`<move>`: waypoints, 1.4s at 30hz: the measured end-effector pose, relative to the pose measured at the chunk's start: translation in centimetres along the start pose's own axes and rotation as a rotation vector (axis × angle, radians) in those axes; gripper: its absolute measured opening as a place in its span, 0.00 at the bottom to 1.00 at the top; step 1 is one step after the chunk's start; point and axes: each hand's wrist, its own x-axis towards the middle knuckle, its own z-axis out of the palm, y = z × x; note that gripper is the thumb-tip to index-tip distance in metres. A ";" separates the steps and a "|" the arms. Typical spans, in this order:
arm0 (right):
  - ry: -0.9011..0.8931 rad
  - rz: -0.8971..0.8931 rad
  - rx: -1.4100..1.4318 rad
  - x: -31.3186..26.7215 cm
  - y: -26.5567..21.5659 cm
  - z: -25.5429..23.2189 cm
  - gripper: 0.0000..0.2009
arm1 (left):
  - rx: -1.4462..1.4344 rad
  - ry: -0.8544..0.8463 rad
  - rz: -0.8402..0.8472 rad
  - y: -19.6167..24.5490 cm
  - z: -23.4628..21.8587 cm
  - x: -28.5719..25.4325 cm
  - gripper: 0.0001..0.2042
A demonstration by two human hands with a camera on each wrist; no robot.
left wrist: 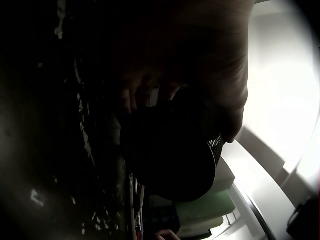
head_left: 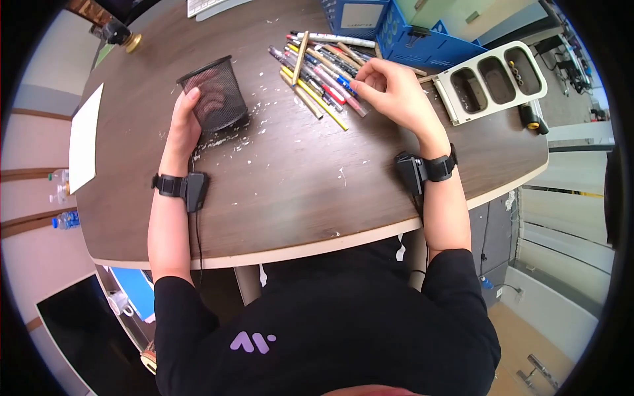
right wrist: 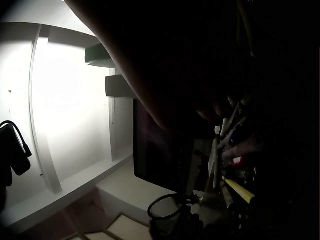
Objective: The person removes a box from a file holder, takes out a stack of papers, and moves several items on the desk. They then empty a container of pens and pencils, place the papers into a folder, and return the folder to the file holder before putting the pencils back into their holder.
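Note:
A black mesh pen cup point(head_left: 221, 99) is gripped by my left hand point(head_left: 183, 125), thumb on its near side and fingers seen through the mesh behind it. The left wrist view shows the cup point(left wrist: 167, 155) dark below the hand point(left wrist: 200, 65). Pens and pencils point(head_left: 323, 76) lie in a loose pile on the desk. My right hand point(head_left: 399, 96) is at the pile's right edge, fingers bent, thumb and forefinger near the pen ends; whether it touches a pen cannot be told. In the right wrist view, the pens point(right wrist: 240, 150) lie beside the dark hand point(right wrist: 175, 95).
Blue holders point(head_left: 416, 43) stand behind the pile. To the right are a white tray with three compartments point(head_left: 485, 112) and a black-and-yellow object point(head_left: 530, 119). White paper point(head_left: 86, 142) lies at the left edge, a keyboard point(head_left: 201, 6) at the back. Pale flecks dot the desk point(head_left: 284, 191).

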 end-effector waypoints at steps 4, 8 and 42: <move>-0.061 0.058 -0.170 -0.1 -1.4 0.5 0.13 | 0.049 -0.029 0.016 0.3 0.6 0.2 0.32; -0.123 0.099 -0.397 -0.6 -2.0 0.2 0.13 | 0.081 -0.019 0.022 0.6 1.1 -0.1 0.29; 0.093 -0.056 -0.363 0.9 -0.1 2.1 0.11 | 0.063 -0.266 0.004 1.9 5.9 -1.8 0.36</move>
